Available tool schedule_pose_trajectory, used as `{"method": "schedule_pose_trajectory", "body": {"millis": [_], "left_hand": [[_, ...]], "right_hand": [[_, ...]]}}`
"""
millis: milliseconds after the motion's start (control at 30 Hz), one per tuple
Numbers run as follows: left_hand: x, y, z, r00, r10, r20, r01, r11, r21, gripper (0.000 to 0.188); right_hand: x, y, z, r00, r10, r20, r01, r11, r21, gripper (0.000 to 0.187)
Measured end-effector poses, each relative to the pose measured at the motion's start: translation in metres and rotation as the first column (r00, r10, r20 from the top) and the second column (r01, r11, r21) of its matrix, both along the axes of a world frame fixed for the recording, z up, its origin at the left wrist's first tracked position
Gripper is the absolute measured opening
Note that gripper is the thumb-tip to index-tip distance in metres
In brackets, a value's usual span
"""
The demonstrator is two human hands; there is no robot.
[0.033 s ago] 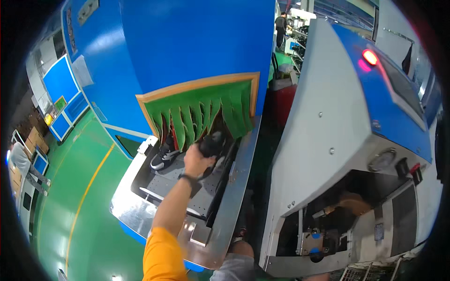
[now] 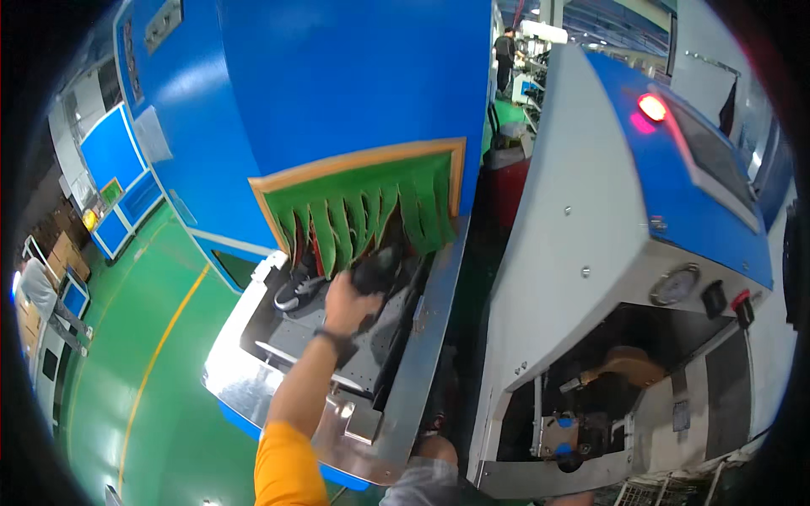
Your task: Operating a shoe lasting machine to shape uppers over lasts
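My left hand (image 2: 349, 306), reaching up from the lower edge with a dark band on the wrist, is closed on a black shoe (image 2: 377, 270). That shoe is just in front of the green strip curtain (image 2: 363, 211), its far end close to the hanging strips. To its left, a dark shoe with a pale sole (image 2: 295, 293) sits on the perforated grey bed (image 2: 359, 358), partly behind the strips. My fingers are partly hidden by the hand and blurred. No right hand shows.
Above the curtain rises a tall blue machine (image 2: 354, 76). A metal side plate (image 2: 434, 295) borders the bed. At right stands a white and blue machine (image 2: 574, 219) with a lit red lamp (image 2: 652, 107), gauge and dark opening. One person (image 2: 505, 59) stands far back, another (image 2: 42, 291) at far left.
My left hand and the black shoe have shifted slightly toward me, away from the curtain. The whole view has tilted a little.
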State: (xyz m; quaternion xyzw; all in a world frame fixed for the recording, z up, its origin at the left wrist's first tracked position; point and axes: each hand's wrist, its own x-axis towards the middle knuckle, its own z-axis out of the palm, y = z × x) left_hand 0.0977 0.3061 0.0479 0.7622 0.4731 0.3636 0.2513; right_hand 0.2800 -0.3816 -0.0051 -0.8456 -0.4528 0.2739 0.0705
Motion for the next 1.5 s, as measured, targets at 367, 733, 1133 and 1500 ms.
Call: {"method": "schedule_pose_trajectory", "body": {"millis": [367, 733, 1133, 1500], "left_hand": [[-0.108, -0.377, 0.005, 0.647, 0.085, 0.758, 0.736, 0.193, -0.649, 0.071], [-0.014, -0.492, 0.061, 0.751, -0.658, -0.054, 0.653, 0.729, 0.204, 0.017], [0.039, -0.501, 0.108, 0.502, -0.431, 0.749, 0.83, 0.482, -0.279, 0.016], [0.104, -0.492, 0.073, 0.346, -0.499, 0.794, 0.93, 0.296, -0.22, 0.041]], "right_hand": [[-0.08, 0.154, 0.106, 0.781, 0.515, -0.353, 0.07, 0.49, 0.869, 0.127], [-0.077, 0.055, 0.145, 0.975, -0.134, 0.178, -0.11, 0.404, 0.908, 0.1], [0.005, 0.025, 0.177, 0.379, 0.277, -0.883, 0.866, 0.232, 0.444, 0.088], [0.085, 0.115, 0.282, 0.865, -0.128, -0.485, 0.476, 0.514, 0.714, 0.085]]}}
